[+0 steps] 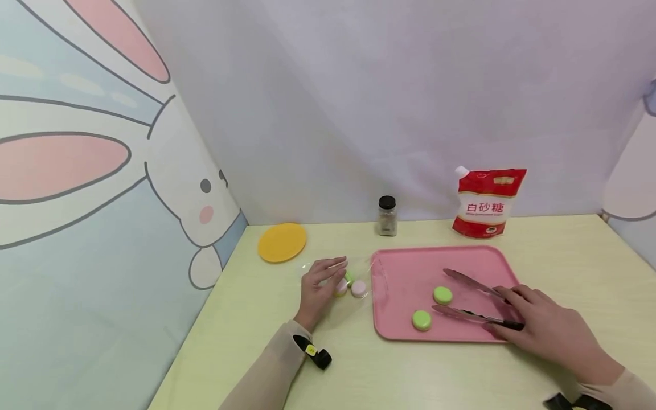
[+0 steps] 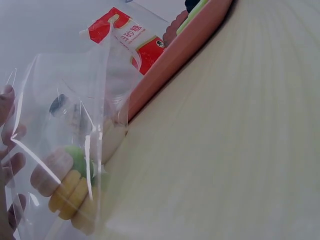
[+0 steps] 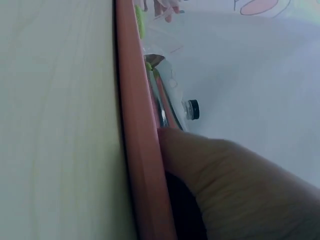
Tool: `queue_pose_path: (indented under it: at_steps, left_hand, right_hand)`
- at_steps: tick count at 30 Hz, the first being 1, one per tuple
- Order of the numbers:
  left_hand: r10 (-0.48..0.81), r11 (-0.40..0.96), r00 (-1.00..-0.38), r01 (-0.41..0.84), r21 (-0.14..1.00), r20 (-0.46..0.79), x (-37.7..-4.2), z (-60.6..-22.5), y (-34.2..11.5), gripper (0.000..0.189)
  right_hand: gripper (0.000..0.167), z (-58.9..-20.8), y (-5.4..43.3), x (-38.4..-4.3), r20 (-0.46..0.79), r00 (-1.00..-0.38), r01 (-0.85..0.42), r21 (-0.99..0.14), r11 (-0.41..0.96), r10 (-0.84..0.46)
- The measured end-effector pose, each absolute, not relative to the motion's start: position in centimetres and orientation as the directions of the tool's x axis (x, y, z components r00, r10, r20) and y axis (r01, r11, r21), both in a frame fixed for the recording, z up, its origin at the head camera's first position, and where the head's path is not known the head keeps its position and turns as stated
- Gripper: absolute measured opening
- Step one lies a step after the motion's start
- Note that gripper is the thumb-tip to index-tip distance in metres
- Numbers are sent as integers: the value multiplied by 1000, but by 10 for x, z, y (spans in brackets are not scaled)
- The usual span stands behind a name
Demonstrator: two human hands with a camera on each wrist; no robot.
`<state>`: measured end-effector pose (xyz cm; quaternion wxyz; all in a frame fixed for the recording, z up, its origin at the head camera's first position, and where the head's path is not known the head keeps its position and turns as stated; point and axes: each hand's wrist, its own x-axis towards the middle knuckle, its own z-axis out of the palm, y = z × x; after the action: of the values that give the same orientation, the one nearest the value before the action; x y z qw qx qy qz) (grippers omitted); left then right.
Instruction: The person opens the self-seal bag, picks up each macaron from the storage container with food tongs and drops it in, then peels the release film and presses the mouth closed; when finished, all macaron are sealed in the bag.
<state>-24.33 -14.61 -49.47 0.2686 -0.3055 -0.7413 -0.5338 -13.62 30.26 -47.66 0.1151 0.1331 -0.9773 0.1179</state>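
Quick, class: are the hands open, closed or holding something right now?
Left hand: open, at the clear bag.
Right hand: holding the tongs.

Table [image 1: 420, 376]: pale yellow, set against a plain whitish backdrop [image 1: 328, 102]. Far left area: one yellow-orange plate [image 1: 282, 243], round, lying flat. Back edge, right of the plate and well apart from it: one small clear jar [image 1: 388, 219], black lid fitted, upright; label print not legible. Further right: one red-and-white pouch [image 1: 487, 202], standing, white cap at upper left, front marked 白砂糖. Left wall [image 1: 77, 319]: light blue, printed with a white cartoon rabbit [image 1: 176, 159], inner ears pink.
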Motion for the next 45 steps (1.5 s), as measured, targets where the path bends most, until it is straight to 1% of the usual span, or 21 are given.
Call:
queue_pose_path:
  at_steps: [2, 4, 9, 14, 21, 28, 45]
  left_hand:
    - [166, 242, -666, 742, 625, 727, -243, -495, -146, 22]
    - [162, 245, -663, 744, 621, 731, -243, -496, -145, 22]
    - [164, 248, -669, 740, 626, 725, -243, -496, -145, 22]
    - [160, 252, -673, 735, 630, 722, -241, -496, -146, 22]
    - [161, 251, -677, 731, 634, 718, -240, -495, -145, 22]
    - [163, 250, -664, 744, 620, 730, -241, -495, -145, 23]
    - [159, 238, -650, 755, 610, 743, -244, -497, -144, 24]
  right_hand:
    - [87, -476, 303, -136, 251, -941, -278, -193, 941, -226]
    - [87, -475, 303, -136, 241, -945, -271, -190, 944, -222]
    - [69, -477, 303, -136, 236, -944, -278, -191, 942, -231]
    - [60, -482, 303, -136, 249, -936, -300, -193, 934, -249]
    - [45, -481, 304, -140, 356, -875, -368, -52, 928, -327]
    - [43, -482, 304, -138, 387, -867, -366, -65, 928, -315]
    - [44, -478, 304, -138, 402, -865, -358, -72, 931, -302]
